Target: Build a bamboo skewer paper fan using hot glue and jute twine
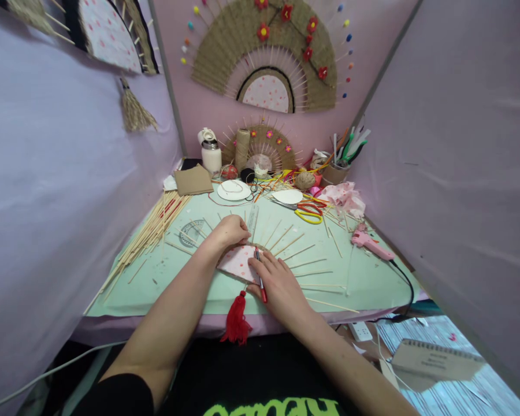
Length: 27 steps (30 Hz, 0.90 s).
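A half-made fan lies on the green mat (355, 277): a pink dotted semicircle (237, 260) with thin wooden sticks (303, 251) fanned out from it and a red tassel (236, 320) hanging over the table's front edge. My left hand (230, 230) rests on the semicircle's far edge with its fingers curled together. My right hand (274, 281) presses on the near right part of the semicircle and holds a red pen (260, 280) between its fingers, tip toward the semicircle.
A bundle of long sticks (149, 234) lies at the left. Yellow-handled scissors (305, 211), white paper discs (234, 189), a pink glue gun (370, 244) with its black cord, a twine spool (241, 148), a flask (211, 156) and a cup of pipe cleaners (335, 170) crowd the back. Finished fans hang on the walls.
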Available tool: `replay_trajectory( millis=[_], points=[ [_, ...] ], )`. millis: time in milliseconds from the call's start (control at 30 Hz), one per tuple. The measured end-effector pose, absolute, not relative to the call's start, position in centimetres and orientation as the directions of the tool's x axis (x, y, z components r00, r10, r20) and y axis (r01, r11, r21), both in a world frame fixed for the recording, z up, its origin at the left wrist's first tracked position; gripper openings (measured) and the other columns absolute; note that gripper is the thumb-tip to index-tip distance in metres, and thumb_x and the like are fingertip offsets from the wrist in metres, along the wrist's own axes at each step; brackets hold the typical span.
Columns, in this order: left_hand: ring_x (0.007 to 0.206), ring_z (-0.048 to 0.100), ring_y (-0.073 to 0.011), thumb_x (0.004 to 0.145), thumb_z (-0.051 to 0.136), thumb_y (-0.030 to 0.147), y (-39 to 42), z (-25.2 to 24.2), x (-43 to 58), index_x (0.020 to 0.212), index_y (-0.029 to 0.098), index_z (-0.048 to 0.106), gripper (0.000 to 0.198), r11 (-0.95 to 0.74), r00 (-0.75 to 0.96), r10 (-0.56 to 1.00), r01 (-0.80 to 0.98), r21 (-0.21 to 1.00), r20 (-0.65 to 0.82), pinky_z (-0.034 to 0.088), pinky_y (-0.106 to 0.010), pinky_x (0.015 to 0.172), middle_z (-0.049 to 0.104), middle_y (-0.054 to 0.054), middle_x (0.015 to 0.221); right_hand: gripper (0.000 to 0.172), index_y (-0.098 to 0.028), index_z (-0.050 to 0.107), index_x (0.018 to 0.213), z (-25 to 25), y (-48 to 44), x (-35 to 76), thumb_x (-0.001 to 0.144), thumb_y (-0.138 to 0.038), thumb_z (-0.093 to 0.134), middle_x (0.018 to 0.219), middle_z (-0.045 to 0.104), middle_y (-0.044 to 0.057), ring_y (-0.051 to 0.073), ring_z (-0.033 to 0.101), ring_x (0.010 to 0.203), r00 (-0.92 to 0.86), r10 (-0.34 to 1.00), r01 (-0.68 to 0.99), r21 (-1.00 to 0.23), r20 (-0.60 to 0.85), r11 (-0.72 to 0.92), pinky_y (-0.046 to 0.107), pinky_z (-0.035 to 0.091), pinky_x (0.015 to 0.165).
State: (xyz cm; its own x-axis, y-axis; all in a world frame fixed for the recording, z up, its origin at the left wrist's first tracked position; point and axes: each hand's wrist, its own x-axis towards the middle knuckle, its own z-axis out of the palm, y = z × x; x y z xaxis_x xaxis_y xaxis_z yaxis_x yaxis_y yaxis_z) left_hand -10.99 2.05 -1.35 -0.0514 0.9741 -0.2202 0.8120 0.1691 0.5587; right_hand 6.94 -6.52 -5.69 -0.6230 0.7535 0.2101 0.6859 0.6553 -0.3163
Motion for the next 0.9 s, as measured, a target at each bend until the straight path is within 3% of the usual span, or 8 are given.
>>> replay_trajectory(
  millis=[667, 900],
  points=[
    [0.053, 0.057, -0.0127, 0.067, 0.06, 0.022, 2.2, -1.5, -11.1, 0.076, 0.012, 0.074, 0.02, 0.163, -0.048, 0.971, 0.846, 0.507, -0.232, 0.04, -0.022, 0.051, 0.067, -0.005, 0.059, 0.05, -0.023, 0.047, 0.13, -5.3, -6.7, 6.7, 0.084, -0.035, 0.063, 0.142, 0.046, 0.012, 0.031, 0.033, 0.136, -0.619, 0.764, 0.703, -0.304, 0.183, 0.643, 0.051, 0.034, 0.105],
    [0.054, 0.057, -0.0129, 0.065, 0.06, 0.021, 2.1, -1.3, -11.0, 0.069, 0.013, 0.072, 0.015, 0.149, -0.04, 0.972, 0.867, 0.475, -0.232, 0.04, -0.022, 0.054, 0.066, -0.004, 0.058, 0.048, -0.023, 0.048, 0.13, -3.9, -6.5, 7.2, 0.085, -0.033, 0.06, 0.139, 0.05, 0.012, 0.03, 0.039, 0.133, -0.619, 0.765, 0.663, -0.402, 0.179, 0.631, 0.053, 0.032, 0.105]
  ],
)
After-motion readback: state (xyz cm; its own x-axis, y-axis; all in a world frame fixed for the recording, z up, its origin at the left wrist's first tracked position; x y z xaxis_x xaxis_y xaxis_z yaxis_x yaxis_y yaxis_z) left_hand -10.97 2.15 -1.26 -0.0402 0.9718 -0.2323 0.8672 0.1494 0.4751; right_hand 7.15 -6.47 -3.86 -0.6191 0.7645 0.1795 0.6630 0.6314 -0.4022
